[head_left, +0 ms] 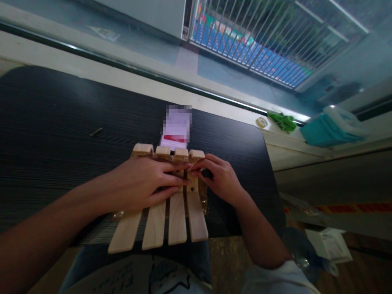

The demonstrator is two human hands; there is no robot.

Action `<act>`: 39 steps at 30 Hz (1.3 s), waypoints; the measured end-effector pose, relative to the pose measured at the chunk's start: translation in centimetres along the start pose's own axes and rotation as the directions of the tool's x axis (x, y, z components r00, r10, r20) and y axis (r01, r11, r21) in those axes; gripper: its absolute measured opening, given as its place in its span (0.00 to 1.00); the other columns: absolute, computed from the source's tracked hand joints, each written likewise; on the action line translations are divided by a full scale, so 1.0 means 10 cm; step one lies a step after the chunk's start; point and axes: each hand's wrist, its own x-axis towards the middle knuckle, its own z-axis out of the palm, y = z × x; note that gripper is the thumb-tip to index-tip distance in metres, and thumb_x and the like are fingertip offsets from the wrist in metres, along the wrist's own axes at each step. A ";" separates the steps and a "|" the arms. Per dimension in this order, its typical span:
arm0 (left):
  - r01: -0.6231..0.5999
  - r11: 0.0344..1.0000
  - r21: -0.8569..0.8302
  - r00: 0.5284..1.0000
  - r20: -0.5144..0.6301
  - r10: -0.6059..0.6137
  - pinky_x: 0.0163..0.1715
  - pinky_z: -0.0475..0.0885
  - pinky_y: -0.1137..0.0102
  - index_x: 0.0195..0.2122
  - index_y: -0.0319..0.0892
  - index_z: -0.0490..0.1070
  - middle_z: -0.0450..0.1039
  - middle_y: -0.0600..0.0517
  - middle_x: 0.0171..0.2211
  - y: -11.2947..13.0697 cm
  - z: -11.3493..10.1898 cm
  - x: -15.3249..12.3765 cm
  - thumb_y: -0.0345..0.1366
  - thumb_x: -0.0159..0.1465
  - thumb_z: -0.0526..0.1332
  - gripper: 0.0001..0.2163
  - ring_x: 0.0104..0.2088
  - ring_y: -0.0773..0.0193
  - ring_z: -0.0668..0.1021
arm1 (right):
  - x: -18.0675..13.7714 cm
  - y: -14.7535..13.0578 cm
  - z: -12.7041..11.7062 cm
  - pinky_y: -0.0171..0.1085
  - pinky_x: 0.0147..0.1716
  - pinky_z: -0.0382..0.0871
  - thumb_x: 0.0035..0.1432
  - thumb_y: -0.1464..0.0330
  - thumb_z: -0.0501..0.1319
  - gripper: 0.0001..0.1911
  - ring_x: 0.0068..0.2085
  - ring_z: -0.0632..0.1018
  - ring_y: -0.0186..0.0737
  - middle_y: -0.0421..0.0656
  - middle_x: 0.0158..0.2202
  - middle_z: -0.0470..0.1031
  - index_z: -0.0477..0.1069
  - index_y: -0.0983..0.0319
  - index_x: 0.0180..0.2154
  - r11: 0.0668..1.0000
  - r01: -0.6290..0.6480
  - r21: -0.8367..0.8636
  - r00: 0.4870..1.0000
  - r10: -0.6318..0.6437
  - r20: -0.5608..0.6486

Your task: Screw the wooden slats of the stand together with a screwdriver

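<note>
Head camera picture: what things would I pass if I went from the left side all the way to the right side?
small dark pin → left hand → right hand → little round roll → green cloth → teal bundle

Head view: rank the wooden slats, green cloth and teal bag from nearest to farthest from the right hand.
1. Wooden slats, under the fingertips of the right hand, to its left.
2. Green cloth, up right on the sill.
3. Teal bag, farther right along the sill.
</note>
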 end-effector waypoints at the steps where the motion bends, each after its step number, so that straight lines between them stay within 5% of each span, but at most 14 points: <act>1: 0.003 1.000 0.004 1.000 0.003 -0.003 0.51 0.74 0.51 0.49 0.55 0.77 0.72 0.53 0.57 0.00 0.00 0.00 0.38 0.68 0.54 0.15 0.50 0.50 0.79 | 0.00 0.00 0.00 0.37 0.37 0.74 0.59 0.73 0.60 0.06 0.38 0.80 0.40 0.44 0.38 0.77 0.74 0.60 0.37 1.000 0.000 -0.001 1.000 0.000 -0.006; 16: 0.032 0.999 0.014 0.999 0.024 -0.032 0.48 0.75 0.48 0.48 0.56 0.78 0.72 0.52 0.58 0.01 -0.02 0.01 0.38 0.68 0.53 0.15 0.49 0.48 0.79 | 0.00 0.03 -0.02 0.34 0.40 0.75 0.58 0.75 0.62 0.07 0.38 0.80 0.35 0.42 0.38 0.79 0.76 0.59 0.37 0.988 0.045 0.148 0.998 -0.037 -0.056; 39: 0.012 1.000 0.013 1.000 0.010 -0.012 0.48 0.76 0.49 0.49 0.55 0.78 0.71 0.53 0.58 0.00 0.00 0.02 0.38 0.68 0.53 0.16 0.50 0.49 0.79 | 0.01 0.09 -0.06 0.34 0.37 0.74 0.59 0.71 0.62 0.06 0.37 0.79 0.35 0.43 0.37 0.79 0.77 0.60 0.39 0.987 0.047 0.153 0.998 -0.039 -0.055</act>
